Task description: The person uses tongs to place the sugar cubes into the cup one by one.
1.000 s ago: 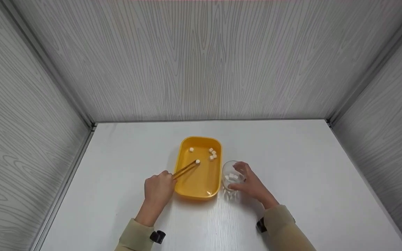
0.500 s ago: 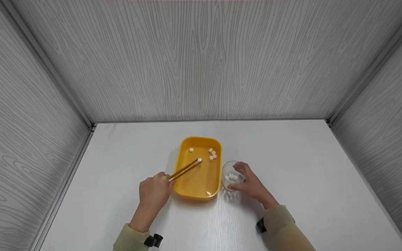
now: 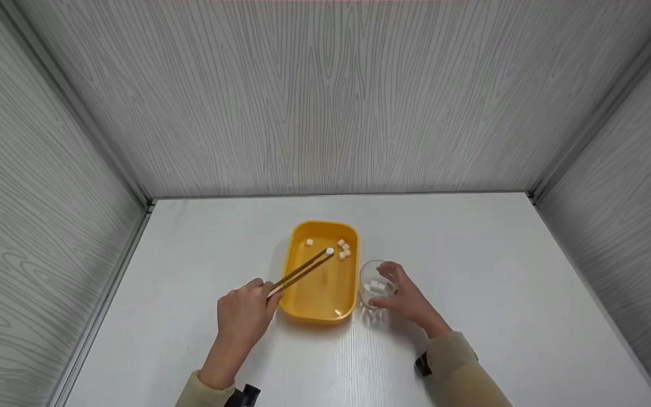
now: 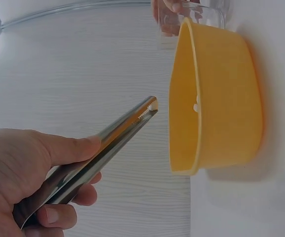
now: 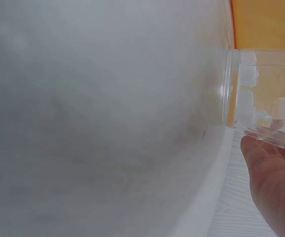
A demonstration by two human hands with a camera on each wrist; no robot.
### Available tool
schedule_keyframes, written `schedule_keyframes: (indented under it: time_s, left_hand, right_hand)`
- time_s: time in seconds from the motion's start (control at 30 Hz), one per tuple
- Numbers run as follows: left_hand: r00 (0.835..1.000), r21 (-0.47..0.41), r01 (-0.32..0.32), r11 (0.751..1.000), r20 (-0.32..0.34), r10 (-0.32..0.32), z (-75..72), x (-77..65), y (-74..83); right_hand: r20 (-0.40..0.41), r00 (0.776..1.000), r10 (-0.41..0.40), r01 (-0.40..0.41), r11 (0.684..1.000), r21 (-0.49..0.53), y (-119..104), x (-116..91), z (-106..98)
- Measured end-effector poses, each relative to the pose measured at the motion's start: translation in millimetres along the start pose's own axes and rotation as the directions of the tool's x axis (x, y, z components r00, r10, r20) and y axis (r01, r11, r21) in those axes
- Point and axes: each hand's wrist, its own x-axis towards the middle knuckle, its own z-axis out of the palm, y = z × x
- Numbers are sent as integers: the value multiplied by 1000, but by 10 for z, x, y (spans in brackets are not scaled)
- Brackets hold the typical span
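Observation:
My left hand (image 3: 244, 314) grips metal tongs (image 3: 303, 272), which reach over the yellow tray (image 3: 320, 294). A small white cube (image 3: 330, 251) is pinched at their tips; in the left wrist view the serrated tongs (image 4: 95, 160) hold this cube (image 4: 154, 105) above the tray's rim (image 4: 196, 98). Against the tray's right side stands a clear glass (image 3: 370, 274) with several white cubes in its bottom. My right hand (image 3: 407, 297) holds the glass from the right, thumb and fingers curved about it. In the right wrist view, the glass (image 5: 236, 91) partly hides the fingers.
Several loose white cubes (image 3: 342, 249) sit at the tray's right side, and one more cube (image 3: 309, 242) lies near its far left corner. The white table (image 3: 472, 254) is bounded by grey wood-grain panels (image 3: 325, 113) at the back and both sides.
My left hand has drawn back to the lower left, while the tongs' tips have risen and shifted right and away with the cube. The right hand and glass have stayed in place.

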Motion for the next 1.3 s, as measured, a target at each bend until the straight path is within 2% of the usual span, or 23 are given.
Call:
schedule_keyframes:
  time_s: [0.17,0.37,0.6,0.77,0.93,1.03,1.23,1.3]
  left_hand:
    - [997,-19,-62,998,-55,61,-58,1,47]
    - [981,-16,-159,987,-112,157,-72,21,90]
    - [957,-68,-273,960,-125,263,-12,25,178]
    - [946,-93,-315,944,-114,304,45,31,260]
    - [942,-102,-330,939,-101,320,92,37,282]
    - [944,-109,-322,940,-107,311,106,36,271]
    - [960,-127,-270,954,-117,256,105,36,209]
    - [967,-134,-245,960,-108,231,99,38,180]
  right_hand:
    - [7,1000,1,-1,1000,-10,-4,0,-4]
    - [27,1000,11,-11,1000,16,-24,-8,-10]
    - [27,999,20,-21,999,25,-84,-29,-10]
    - [19,1000,25,-25,1000,7,-9,-14,-3]
    - [9,1000,13,-13,1000,17,-14,-12,3]
    - [12,1000,10,-10,1000,28,-92,-34,-1]
    - [36,999,-10,8,998,54,-363,-133,-41]
    - [34,999,-12,10,998,56,-393,-147,-46]
